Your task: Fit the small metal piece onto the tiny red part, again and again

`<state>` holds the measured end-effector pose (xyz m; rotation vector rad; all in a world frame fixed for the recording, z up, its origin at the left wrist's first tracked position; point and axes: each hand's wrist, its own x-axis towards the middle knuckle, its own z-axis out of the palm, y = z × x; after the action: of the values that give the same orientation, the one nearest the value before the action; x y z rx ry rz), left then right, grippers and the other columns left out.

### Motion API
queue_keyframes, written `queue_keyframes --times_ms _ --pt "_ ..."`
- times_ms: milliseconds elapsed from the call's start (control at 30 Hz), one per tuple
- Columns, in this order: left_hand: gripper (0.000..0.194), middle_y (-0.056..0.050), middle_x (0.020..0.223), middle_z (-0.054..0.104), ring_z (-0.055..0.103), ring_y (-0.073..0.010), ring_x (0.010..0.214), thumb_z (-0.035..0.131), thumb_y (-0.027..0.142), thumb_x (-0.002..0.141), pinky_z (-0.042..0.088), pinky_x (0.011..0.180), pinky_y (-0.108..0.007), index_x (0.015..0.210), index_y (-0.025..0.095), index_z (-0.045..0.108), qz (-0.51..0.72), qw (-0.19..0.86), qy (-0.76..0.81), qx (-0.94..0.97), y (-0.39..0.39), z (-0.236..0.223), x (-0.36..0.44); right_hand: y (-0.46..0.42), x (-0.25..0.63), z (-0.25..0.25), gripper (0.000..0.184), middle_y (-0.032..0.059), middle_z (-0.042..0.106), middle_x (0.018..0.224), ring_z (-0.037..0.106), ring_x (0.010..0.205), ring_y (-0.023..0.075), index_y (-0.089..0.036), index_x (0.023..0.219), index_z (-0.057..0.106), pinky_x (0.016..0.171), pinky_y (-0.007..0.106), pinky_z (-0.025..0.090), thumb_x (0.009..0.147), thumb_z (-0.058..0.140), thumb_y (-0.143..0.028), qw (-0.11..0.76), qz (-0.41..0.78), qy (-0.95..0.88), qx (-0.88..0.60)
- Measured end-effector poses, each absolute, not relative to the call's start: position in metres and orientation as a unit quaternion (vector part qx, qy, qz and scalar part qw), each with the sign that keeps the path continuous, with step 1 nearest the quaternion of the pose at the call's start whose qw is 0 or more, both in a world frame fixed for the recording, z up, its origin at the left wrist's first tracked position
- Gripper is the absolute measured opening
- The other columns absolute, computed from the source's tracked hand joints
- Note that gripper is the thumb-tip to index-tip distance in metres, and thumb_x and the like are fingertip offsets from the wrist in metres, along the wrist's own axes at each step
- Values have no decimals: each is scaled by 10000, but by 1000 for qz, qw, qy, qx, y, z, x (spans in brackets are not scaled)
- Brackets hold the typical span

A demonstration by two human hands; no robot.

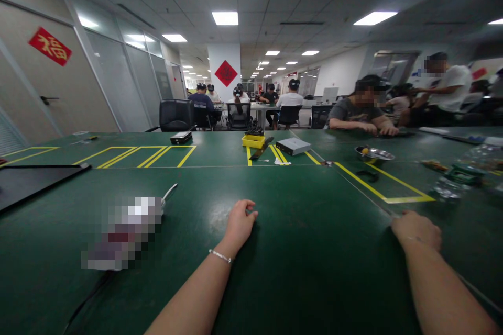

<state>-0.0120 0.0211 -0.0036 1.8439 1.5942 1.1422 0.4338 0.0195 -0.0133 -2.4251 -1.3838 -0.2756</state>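
My left hand [240, 222] rests on the green table [298, 209] just left of the middle, a bracelet [220, 256] at its wrist. Its fingers are loosely bent, a small gap shows between thumb and fingers, and nothing is seen in them. On the right, my right hand [417, 230] lies on the table below a corner of yellow tape [387, 199]. That hand is bent downward and slightly blurred, so its fingers are mostly hidden. A blurred-out, long device [126, 235] with a black cable lies left of my left hand, apart from it.
Farther back are a yellow bin [253, 141], a grey box [293, 145], a small black box [181, 137] and a metal bowl [374, 154]. Clear plastic bottles [458, 178] are at the right. A black tray [35, 186] lies left. A person [356, 110] sits across the table.
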Motion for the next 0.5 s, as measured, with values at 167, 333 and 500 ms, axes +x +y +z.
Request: queue_keyframes --times_ms 167,333,500 --pt "178 -38 831 585 534 -131 739 484 190 700 418 682 -263 856 153 561 410 235 571 671 21 -2 -12 25 405 6 306 235 552 817 547 771 287 -56 758 626 575 353 391 691 385 -231 106 -73 -451 -883" --pt "164 -22 776 614 554 -133 738 451 212 728 419 696 -264 815 171 584 397 291 551 674 17 -2 -6 35 311 24 313 152 559 932 516 883 222 -80 899 599 766 335 396 693 383 -174 188 -98 -602 -769" --pt "218 -53 874 624 576 -117 748 413 215 763 442 669 -228 925 142 540 399 447 483 638 11 0 6 17 182 25 249 64 551 893 497 848 136 -145 885 568 808 261 389 716 386 -131 278 13 -777 -565"
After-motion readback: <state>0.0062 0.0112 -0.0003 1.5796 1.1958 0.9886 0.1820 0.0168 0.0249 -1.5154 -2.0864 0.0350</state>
